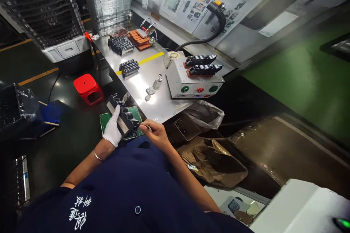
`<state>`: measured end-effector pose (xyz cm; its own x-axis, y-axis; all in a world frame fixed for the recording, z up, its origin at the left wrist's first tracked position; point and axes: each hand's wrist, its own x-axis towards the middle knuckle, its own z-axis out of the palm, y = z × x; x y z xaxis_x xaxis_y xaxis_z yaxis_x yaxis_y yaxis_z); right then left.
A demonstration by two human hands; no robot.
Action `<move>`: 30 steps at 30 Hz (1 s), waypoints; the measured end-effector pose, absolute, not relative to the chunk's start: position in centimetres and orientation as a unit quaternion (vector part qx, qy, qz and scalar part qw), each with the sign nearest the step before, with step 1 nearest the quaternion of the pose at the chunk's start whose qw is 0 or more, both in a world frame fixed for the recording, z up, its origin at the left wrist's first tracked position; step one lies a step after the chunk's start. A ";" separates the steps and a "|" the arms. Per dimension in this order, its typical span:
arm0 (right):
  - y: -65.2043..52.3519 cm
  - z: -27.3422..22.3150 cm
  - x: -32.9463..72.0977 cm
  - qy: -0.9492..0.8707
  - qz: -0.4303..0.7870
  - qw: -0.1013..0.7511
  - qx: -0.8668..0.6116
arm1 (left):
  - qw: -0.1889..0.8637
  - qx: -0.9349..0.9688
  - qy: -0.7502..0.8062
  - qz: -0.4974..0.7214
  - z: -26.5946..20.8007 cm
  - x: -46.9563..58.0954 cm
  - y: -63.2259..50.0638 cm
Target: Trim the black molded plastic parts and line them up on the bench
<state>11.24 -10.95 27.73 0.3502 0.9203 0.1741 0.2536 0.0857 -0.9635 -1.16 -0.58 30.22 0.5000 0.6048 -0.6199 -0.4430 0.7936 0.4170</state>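
Two hands are meeting at one black ribbed part, which is lying tilted over a green board, just in front of the bench. The gloved left hand is curling around the part's side, its thumb lying against the long face with the pale strip. The bare right hand is pinching a small shiny item by the part's lower end, fingertips drawn together and hiding what it is.

Good work here is probably depending on a firm left grip, since a rolling part would be spoiling the right hand's aim. Small fingertip movements are likely serving better than force, with the gloved fingers sitting away from that end.

The bench edge is running just beyond the part, and loose metal pieces are lying near it. A white control box is filling the right side, while a red stool is standing off to the left. Beyond the right hand, a crumpled clear bag is narrowing the room for reaching outward.
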 end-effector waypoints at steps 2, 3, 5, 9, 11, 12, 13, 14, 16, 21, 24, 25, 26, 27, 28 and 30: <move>-10.9 27.7 11.4 -0.480 0.297 0.555 -0.611 | 0.872 0.073 0.382 0.298 30.2 -1.1 -0.8; -10.9 27.6 11.4 -0.478 0.295 0.558 -0.611 | 0.877 0.054 0.384 0.283 30.3 -1.0 -1.0; -10.9 27.5 11.5 -0.476 0.281 0.564 -0.614 | 0.880 0.016 0.404 0.249 30.4 -0.9 -1.3; -11.2 26.4 12.5 -0.451 0.202 0.550 -0.673 | 0.868 -0.030 0.424 0.256 30.4 -0.8 -1.4; -11.8 25.4 13.7 -0.412 0.166 0.505 -0.740 | 0.867 -0.031 0.422 0.264 30.4 -1.1 -1.3; -12.1 24.9 14.4 -0.391 0.155 0.474 -0.774 | 0.868 -0.025 0.419 0.265 30.4 -1.3 -1.2; -12.5 24.5 15.0 -0.374 0.146 0.444 -0.801 | 0.869 -0.016 0.417 0.266 30.4 -1.5 -1.1; -12.8 24.2 15.6 -0.365 0.139 0.422 -0.819 | 0.871 -0.003 0.413 0.266 30.4 -1.7 -1.0; -13.2 24.2 16.1 -0.375 0.137 0.412 -0.819 | 0.879 0.038 0.402 0.255 30.4 -2.1 -0.8; -13.0 27.1 14.4 -0.549 0.216 0.453 -0.668 | 0.882 0.154 0.400 0.195 30.7 -2.8 -0.9; -12.2 28.9 13.2 -0.651 0.198 0.427 -0.595 | 0.874 0.209 0.393 0.197 30.9 -3.0 -1.1; -11.9 29.3 12.9 -0.674 0.179 0.415 -0.584 | 0.873 0.222 0.387 0.198 30.9 -3.0 -1.1; -11.6 29.6 12.7 -0.692 0.159 0.404 -0.577 | 0.872 0.234 0.382 0.200 30.9 -3.1 -1.1; -11.4 29.7 12.6 -0.704 0.141 0.396 -0.572 | 0.871 0.242 0.378 0.202 30.9 -3.1 -1.2; -11.1 29.8 12.5 -0.711 0.125 0.393 -0.569 | 0.870 0.245 0.375 0.205 30.9 -3.0 -1.2; -10.6 29.7 12.5 -0.716 0.101 0.395 -0.567 | 0.867 0.244 0.376 0.218 30.8 -2.9 -1.3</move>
<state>12.46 -10.63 29.69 -0.0457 0.8915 0.4506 0.7323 0.3367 -0.5919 -2.92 -1.30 30.79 0.6223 0.5620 -0.5449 -0.1953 0.7856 0.5872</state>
